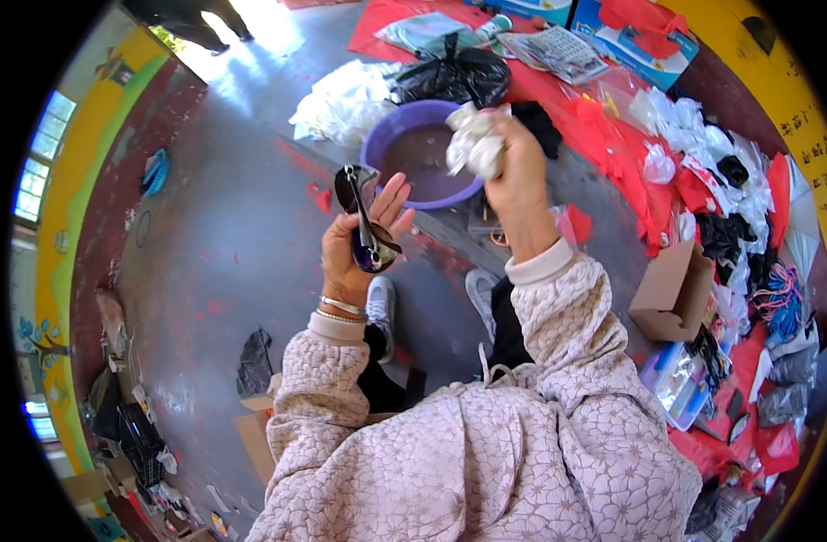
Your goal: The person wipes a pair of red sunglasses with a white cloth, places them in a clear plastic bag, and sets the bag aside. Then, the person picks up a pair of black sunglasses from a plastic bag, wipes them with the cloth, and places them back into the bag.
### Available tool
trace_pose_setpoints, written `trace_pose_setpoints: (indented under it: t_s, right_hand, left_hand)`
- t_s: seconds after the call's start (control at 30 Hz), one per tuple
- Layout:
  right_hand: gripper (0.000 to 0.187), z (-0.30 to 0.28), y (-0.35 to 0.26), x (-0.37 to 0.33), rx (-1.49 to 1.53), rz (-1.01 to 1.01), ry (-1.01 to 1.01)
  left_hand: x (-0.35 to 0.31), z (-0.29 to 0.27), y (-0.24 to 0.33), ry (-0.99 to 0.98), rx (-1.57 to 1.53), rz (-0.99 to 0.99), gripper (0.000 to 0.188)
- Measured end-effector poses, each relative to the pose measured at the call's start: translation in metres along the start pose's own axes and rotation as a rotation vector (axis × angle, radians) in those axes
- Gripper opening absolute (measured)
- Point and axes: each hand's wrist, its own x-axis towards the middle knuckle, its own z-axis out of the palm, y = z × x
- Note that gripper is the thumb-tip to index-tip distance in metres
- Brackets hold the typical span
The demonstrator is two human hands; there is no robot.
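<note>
My left hand [343,257] holds a pair of dark sunglasses [374,252] between thumb and palm, its other fingers stretched out behind them. The lenses are dark and the temples look shiny. In my right hand [522,172] is a crumpled off-white cloth [475,144], raised at about the same distance ahead and apart from the sunglasses. Beyond both hands a purple basin [373,143] stands on the floor; the cloth and right hand cover part of its right side. Murky liquid seems to lie in it.
White plastic bags [345,101] and a black bag [454,77] lie behind the basin. Red sheeting [603,167] with heaped bags runs along the right, near an open cardboard box [673,291]. A black bag scrap [254,361] lies on the grey floor [196,226] at left.
</note>
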Motion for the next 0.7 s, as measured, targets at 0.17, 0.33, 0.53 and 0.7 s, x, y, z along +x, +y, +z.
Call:
trace_pose_setpoints:
  t_s: [0.17,0.33,0.53,0.7]
  right_hand:
    - [0.013,0.01,0.004,-0.019,-0.409,-0.095,0.014]
    - [0.012,0.017,0.05,-0.043,-1.205,-0.566,-0.361]
    - [0.011,0.003,0.039,-0.037,-0.673,0.049,-0.209]
    - [0.021,-0.024,-0.042,-0.005,-0.054,0.169,0.018]
  left_hand:
    - [0.012,0.012,-0.021,0.062,0.039,-0.055,0.042]
    - [0.02,-0.028,-0.017,0.098,0.097,-0.08,0.034]
    - [0.025,-0.01,-0.012,-0.019,0.177,-0.016,0.041]
    - [0.016,-0.012,-0.013,0.041,0.135,-0.006,0.045]
